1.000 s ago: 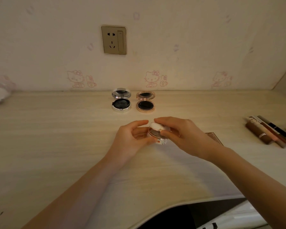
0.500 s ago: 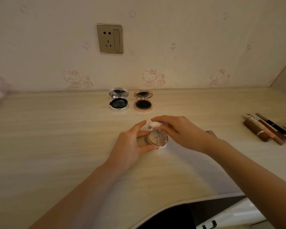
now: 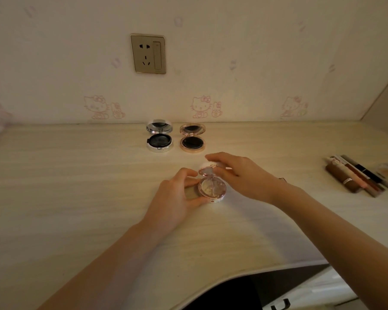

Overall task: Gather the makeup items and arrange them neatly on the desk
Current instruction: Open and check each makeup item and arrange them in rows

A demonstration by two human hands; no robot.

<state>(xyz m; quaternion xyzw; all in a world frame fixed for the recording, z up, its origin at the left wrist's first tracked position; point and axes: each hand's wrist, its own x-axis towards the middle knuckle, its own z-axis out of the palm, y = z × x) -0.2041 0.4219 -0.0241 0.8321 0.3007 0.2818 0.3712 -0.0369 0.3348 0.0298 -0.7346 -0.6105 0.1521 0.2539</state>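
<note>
Step in hand: opening the pink compact [image 3: 211,187]. Left hand [image 3: 177,195] pinches its base; right hand [image 3: 240,175] pinches the raised lid [image 3: 207,171]. Next move likely calls for alignment beside the gold compact [image 3: 192,143].

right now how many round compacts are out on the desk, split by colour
silver compact: 1
gold compact: 1
pink compact: 1
total: 3, all with their lids open
</note>
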